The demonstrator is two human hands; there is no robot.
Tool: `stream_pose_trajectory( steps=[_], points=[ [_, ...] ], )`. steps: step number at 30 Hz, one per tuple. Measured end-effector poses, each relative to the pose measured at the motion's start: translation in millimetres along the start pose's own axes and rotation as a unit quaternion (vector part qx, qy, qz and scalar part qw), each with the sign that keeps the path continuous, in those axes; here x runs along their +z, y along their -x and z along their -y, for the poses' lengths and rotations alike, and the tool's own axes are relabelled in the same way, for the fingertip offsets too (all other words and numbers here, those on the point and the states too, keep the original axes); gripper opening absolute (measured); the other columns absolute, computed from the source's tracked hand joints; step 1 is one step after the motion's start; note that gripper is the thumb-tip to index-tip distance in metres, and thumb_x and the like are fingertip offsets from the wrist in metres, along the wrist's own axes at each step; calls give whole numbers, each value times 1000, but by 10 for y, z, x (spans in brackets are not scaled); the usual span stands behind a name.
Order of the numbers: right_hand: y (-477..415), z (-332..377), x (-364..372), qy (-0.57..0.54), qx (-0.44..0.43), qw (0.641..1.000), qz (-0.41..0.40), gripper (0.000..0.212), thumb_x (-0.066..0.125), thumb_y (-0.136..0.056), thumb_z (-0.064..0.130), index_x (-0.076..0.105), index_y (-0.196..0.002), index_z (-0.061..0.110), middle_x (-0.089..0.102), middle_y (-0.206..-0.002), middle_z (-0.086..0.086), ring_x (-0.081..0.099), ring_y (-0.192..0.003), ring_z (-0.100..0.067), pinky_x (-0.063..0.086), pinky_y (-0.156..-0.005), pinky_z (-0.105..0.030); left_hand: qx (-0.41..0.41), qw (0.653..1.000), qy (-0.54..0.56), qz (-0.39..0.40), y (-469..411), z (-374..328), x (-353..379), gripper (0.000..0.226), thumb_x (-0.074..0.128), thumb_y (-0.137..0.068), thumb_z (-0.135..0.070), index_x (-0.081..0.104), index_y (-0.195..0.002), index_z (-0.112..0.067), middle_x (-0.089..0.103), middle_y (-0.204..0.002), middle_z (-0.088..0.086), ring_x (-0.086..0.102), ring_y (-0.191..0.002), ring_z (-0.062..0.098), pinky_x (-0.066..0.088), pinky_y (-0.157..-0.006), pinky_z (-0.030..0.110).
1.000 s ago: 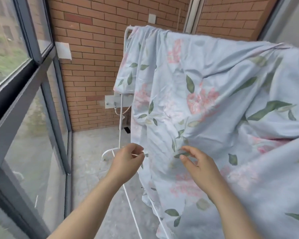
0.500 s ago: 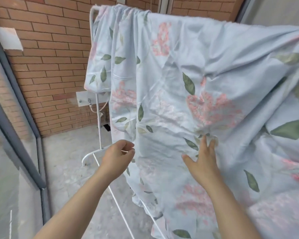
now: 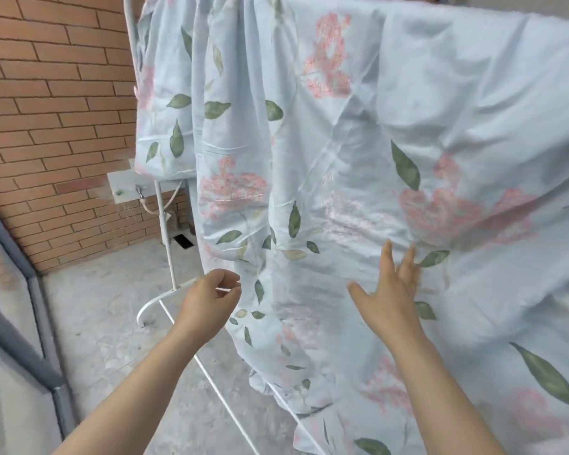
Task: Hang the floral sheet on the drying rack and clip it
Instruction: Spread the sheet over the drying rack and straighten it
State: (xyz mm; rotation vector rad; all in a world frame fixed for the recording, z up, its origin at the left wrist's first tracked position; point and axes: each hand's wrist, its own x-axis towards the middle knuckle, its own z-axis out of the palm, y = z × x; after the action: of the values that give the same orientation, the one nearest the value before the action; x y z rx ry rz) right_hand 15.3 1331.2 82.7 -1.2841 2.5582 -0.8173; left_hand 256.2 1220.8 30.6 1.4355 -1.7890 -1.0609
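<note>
The pale blue floral sheet [image 3: 358, 133] hangs draped over the top of the white drying rack [image 3: 162, 221] and falls nearly to the floor, creased and bunched toward the right. My right hand [image 3: 391, 290] lies against the sheet's front with straight, spread fingers. My left hand [image 3: 211, 300] hovers beside the sheet's left edge, its fingers loosely curled with nothing visible in them. The rack's top bar is hidden under the cloth; its upright pole, curved foot [image 3: 151, 303] and a low bar [image 3: 224, 389] show. No clip is in view.
A brick wall [image 3: 53, 110] stands behind the rack, with a white plate and tap [image 3: 128, 190] on it. A grey window frame [image 3: 30, 339] runs along the left. The concrete floor [image 3: 105, 323] has a dark drain slot [image 3: 183, 241] near the pole.
My right hand let go of its pinch on the sheet and now lies flat on it, higher up. The view has come closer to the sheet. My left hand has barely moved.
</note>
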Motion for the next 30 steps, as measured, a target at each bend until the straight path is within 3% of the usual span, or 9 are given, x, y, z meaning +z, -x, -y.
stream_pose_trajectory(
  steps=[7, 10, 12, 15, 18, 21, 24, 26, 30],
  points=[
    [-116, 429, 484, -29, 34, 999, -2, 96, 61, -91, 36, -14, -151, 37, -36, -154, 0, -24, -145, -30, 11, -120, -48, 25, 999, 27, 32, -820, 237, -99, 39, 62, -91, -32, 53, -127, -22, 61, -119, -5, 60, -87, 3, 43, -61, 17],
    [-194, 554, 612, -38, 69, 996, -30, 99, 63, -90, 36, -16, -150, 37, -40, -152, -1, -23, -145, -30, 12, -119, -47, -33, 996, 79, 14, -1230, 408, -143, 74, 68, -84, -45, 33, -144, -19, 45, -141, 1, 54, -118, 22, 52, -85, 39],
    [-208, 589, 684, -41, 85, 995, -41, 102, 64, -89, 37, -17, -150, 38, -41, -151, -1, -24, -145, -29, 12, -119, -47, -56, 995, 84, -5, -1443, 528, -166, 87, 72, -78, -50, 26, -146, -20, 34, -150, 5, 41, -133, 29, 44, -101, 50],
    [-197, 626, 762, -27, 96, 994, -50, 102, 65, -88, 39, -16, -150, 38, -41, -151, -2, -23, -146, -29, 12, -120, -49, 16, 999, 34, 4, -1640, 624, -191, 102, 75, -77, -47, 12, -152, -21, 17, -158, -1, 21, -145, 20, 29, -114, 45],
    [-120, 825, 818, -38, 53, 996, -58, 96, 64, -89, 38, -10, -151, 40, -35, -154, 4, -22, -147, -20, 18, -119, -42, 84, 996, 23, -11, -1883, 598, -233, 104, 77, -76, -46, 11, -153, -21, 21, -157, -1, 21, -144, 17, 27, -116, 41],
    [-79, 1162, 896, -40, -88, 990, -106, 87, 63, -89, 35, 3, -152, 39, -25, -158, 12, -15, -148, -8, 25, -114, -28, 100, 991, 56, -71, -2160, 498, -273, 82, 77, -78, -38, 32, -143, -16, 38, -139, -2, 37, -128, 15, 35, -106, 34],
    [-221, 1375, 1009, -1, -162, 979, -122, 85, 63, -88, 40, 10, -154, 34, -14, -162, 5, -11, -149, -11, 26, -118, -41, 127, 984, 40, -121, -2323, 444, -317, 31, 72, -83, -32, 57, -97, -9, 50, -102, 1, 49, -89, 16, 40, -76, 29],
    [-364, 1426, 1066, 16, -138, 983, -122, 89, 66, -85, 41, 10, -154, 31, -10, -162, 2, -7, -149, -15, 29, -116, -46, 164, 978, 5, -130, -2363, 481, -312, 35, 68, -87, -25, 47, -66, -8, 47, -79, 3, 45, -71, 19, 32, -59, 27],
    [-593, 1433, 1088, 28, -64, 982, -178, 100, 74, -76, 50, 18, -151, 17, 25, -147, -8, 28, -136, -25, 40, -107, -39, 217, 971, -21, -94, -2258, 581, -232, 44, 70, -84, -16, 36, -57, -9, 39, -65, -1, 38, -60, 18, 29, -52, 21]
  ],
)
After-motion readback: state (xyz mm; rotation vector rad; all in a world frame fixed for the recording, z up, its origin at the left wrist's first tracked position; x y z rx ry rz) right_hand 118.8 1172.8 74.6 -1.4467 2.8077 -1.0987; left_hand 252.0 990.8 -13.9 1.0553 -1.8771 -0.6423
